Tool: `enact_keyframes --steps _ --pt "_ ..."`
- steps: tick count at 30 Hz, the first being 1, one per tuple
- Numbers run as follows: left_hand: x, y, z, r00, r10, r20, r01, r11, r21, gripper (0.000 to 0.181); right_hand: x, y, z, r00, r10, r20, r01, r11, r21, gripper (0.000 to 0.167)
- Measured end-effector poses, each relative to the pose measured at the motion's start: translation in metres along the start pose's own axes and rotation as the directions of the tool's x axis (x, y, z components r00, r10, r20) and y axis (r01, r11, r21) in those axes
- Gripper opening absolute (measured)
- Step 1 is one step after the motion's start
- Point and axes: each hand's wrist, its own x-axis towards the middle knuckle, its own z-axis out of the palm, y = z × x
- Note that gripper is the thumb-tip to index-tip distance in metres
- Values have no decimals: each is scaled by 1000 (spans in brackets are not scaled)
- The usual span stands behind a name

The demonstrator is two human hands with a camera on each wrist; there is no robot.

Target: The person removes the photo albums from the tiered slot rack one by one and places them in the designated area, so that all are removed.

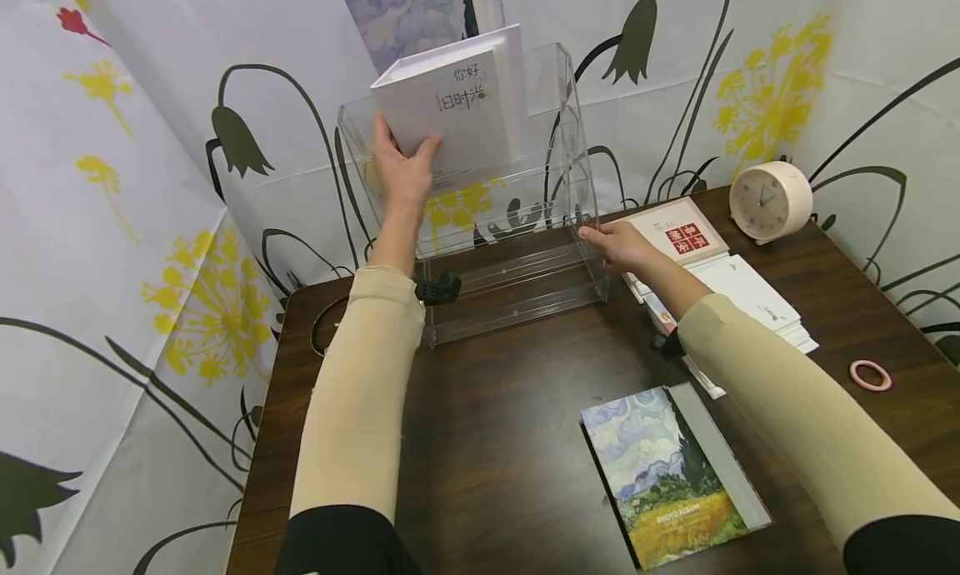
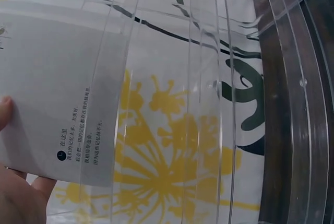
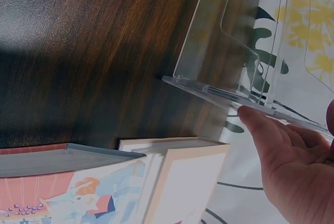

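My left hand [image 1: 403, 171] grips the left edge of a pale grey photo album [image 1: 465, 121] with Chinese lettering, thumb on its front cover. That album stands tilted at the upper tier of a clear acrylic rack [image 1: 517, 312]. In the left wrist view the lower part of its cover [image 2: 62, 93] shows small print close to the clear panels. Behind it rises another album [image 1: 408, 17] with a painted sky cover. My right hand [image 1: 626, 246] holds the rack's right side panel; in the right wrist view its fingers [image 3: 261, 130] lie against the panel's outer face.
A painted-cover photo album [image 1: 667, 475] lies at the table's front. Right of the rack is a pile of albums [image 1: 750, 292], with a cream album [image 1: 660, 225] bearing a red print. Beyond are a round clock [image 1: 771, 200] and a pink ring [image 1: 870, 376]. Patterned fabric hangs behind.
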Motion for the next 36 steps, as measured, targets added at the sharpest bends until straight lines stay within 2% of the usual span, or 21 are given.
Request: enact_keyframes --steps 6,10,13,17,20,22,26,29,31,33,36 --pt "-2 4 -9 999 12 -43 -17 994 -110 48 1 -2 1 1000 -8 -2 8 1000 -4 37" --pt "-9 17 -15 998 34 -46 -43 979 -201 45 2 -4 1 1000 -8 7 8 1000 -15 37" --pt "-14 32 -16 996 70 -46 -80 964 -255 45 2 -4 1 1000 -2 8 2 1000 -21 39" --pt "-18 47 -16 990 117 -77 -135 943 -304 45 3 -3 3 1000 2 7 -2 1000 -16 40" --pt "-20 53 -19 986 132 -98 -158 925 -347 43 3 -1 4 1000 4 14 -3 1000 -21 43" --pt "-21 55 -22 988 128 -89 -152 908 -391 43 2 -1 4 1000 2 17 -1 999 -32 45" --pt "-34 57 -31 998 59 -39 -70 882 -467 46 1 -2 2 1000 6 16 -5 999 -34 47" --pt "-52 61 -41 998 -58 11 56 865 -499 47 0 -3 2 1000 11 24 -11 1000 -26 51" --pt "-68 63 -50 987 -150 50 155 854 -496 48 0 -4 1 999 16 30 -15 1000 -16 55" --pt "-85 64 -58 968 -228 102 249 844 -476 48 -1 -4 0 999 21 39 -21 1000 -3 56" --pt "-115 58 -69 935 -299 191 353 841 -411 47 -1 -2 -2 999 25 41 -25 1000 4 56"
